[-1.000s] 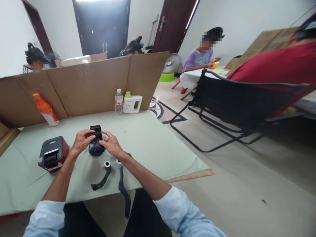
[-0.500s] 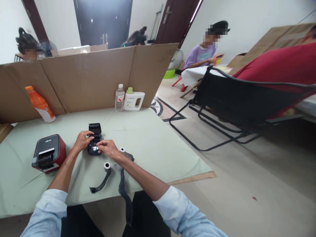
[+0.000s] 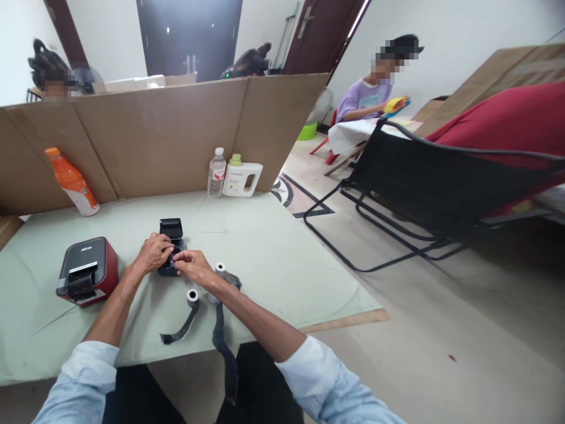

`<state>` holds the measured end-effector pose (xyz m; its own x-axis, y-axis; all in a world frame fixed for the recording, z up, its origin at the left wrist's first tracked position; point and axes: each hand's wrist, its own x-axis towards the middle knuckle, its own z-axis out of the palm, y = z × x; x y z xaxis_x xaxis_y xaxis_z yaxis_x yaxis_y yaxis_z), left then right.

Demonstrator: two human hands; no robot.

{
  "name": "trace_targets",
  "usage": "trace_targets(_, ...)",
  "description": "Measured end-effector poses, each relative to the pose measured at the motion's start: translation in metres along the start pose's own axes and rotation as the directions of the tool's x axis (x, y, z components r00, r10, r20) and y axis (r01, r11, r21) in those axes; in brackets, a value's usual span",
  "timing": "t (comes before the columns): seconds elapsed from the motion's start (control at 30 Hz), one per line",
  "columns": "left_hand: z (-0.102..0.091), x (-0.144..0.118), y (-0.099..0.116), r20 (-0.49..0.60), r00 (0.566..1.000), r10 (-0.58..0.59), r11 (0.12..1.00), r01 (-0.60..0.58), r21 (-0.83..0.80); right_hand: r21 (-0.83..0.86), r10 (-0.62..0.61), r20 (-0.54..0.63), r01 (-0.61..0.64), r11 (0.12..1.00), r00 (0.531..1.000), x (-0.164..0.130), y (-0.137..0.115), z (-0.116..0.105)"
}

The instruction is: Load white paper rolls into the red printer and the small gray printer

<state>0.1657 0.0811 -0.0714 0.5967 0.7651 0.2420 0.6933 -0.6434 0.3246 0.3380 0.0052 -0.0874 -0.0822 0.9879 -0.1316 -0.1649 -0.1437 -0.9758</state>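
Note:
A small black printer (image 3: 170, 231) with its lid raised sits on the pale green table (image 3: 273, 253). My left hand (image 3: 152, 253) grips its left side. My right hand (image 3: 192, 266) reaches into its open front, with the fingertips pinched on something small inside; I cannot make out what. Two small rolls (image 3: 192, 296) (image 3: 219, 268) with dark strips trailing from them lie just in front of my right wrist. One dark strip (image 3: 223, 347) hangs over the table's near edge.
A red and black printer (image 3: 86, 277) stands at the left. An orange bottle (image 3: 70, 181), a water bottle (image 3: 216, 174) and a white jug (image 3: 241, 176) stand against the cardboard screen (image 3: 159, 135). A black folding chair (image 3: 432, 188) stands on the floor at the right. Other people sit beyond.
My hands have lowered the black printer onto the table and closed in over its open front. A second roll has come into view by my right wrist. The camera has shifted slightly.

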Motion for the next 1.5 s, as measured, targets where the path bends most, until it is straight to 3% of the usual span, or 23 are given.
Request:
trace_targets(0.07,0.001,-0.001,-0.002,-0.023,1.0,-0.016,1.0,0.016,0.004,-0.015,-0.007,0.004,0.008,1.0,1.0,0.0,0.0,-0.001)
trace_targets(0.13,0.002,0.001,-0.007,-0.151,0.984,-0.097,0.995,0.092,-0.038,-0.037,-0.014,0.014,0.015,0.999,1.0,0.0,0.0,-0.001)
trace_targets(0.23,0.004,0.014,-0.018,-0.32,0.893,-0.315,0.938,0.241,-0.251,-0.074,-0.019,0.033,0.022,0.997,0.999,-0.002,0.001,-0.002)
trace_targets(0.27,0.006,0.02,-0.021,-0.308,0.876,-0.372,0.899,0.256,-0.356,-0.086,-0.022,0.036,0.025,0.996,0.999,-0.002,0.001,-0.002)
trace_targets(0.33,0.008,0.03,-0.026,-0.22,0.883,-0.415,0.801,0.24,-0.548,-0.108,-0.032,0.04,0.036,0.993,0.999,-0.004,0.002,-0.003)
trace_targets(0.4,0.008,0.033,-0.027,-0.149,0.909,-0.389,0.724,0.201,-0.66,-0.125,-0.043,0.05,0.049,0.991,0.998,-0.006,0.001,-0.003)
trace_targets(0.47,0.006,0.027,-0.027,-0.134,0.929,-0.346,0.707,0.164,-0.688,-0.146,-0.055,0.061,0.063,0.987,0.997,-0.007,0.001,-0.004)
trace_targets(0.57,-0.002,0.004,-0.023,-0.128,0.958,-0.256,0.758,0.117,-0.642,-0.19,-0.068,0.06,0.078,0.979,0.996,-0.008,0.001,-0.005)
trace_targets(0.7,-0.013,-0.028,-0.017,-0.018,0.992,-0.126,0.854,0.1,-0.511,-0.222,-0.057,0.043,0.065,0.973,0.997,-0.008,0.001,-0.005)
trace_targets(0.93,-0.022,-0.046,-0.011,0.115,0.993,0.004,0.951,0.032,-0.308,-0.28,-0.071,0.047,0.081,0.957,0.996,-0.008,0.0,-0.005)
trace_targets(1.03,-0.022,-0.05,-0.008,0.128,0.992,0.011,0.976,0.017,-0.216,-0.305,-0.067,0.049,0.079,0.949,0.997,-0.007,0.0,-0.006)
trace_targets(1.17,-0.014,-0.057,-0.001,0.083,0.994,-0.065,0.989,0.076,-0.131,-0.364,-0.074,0.095,0.104,0.926,0.993,-0.011,-0.005,-0.008)
trace_targets(1.27,-0.007,-0.062,0.005,0.046,0.991,-0.126,0.989,0.129,-0.07,-0.539,-0.14,0.091,0.167,0.825,0.986,-0.019,-0.013,-0.01)
trace_targets(1.37,-0.003,-0.064,0.009,0.029,0.988,-0.149,0.988,0.15,-0.03,-0.772,-0.271,0.076,0.229,0.593,0.96,-0.027,-0.02,-0.013)
trace_targets(1.43,-0.001,-0.065,0.01,0.024,0.987,-0.159,0.987,0.16,-0.025,-0.867,-0.263,0.117,0.228,0.444,0.958,-0.031,-0.022,-0.016)
trace_targets(1.5,-0.001,-0.065,0.011,0.017,0.986,-0.168,0.985,0.169,-0.033,-0.908,-0.195,0.157,0.219,0.356,0.968,-0.032,-0.022,-0.018)
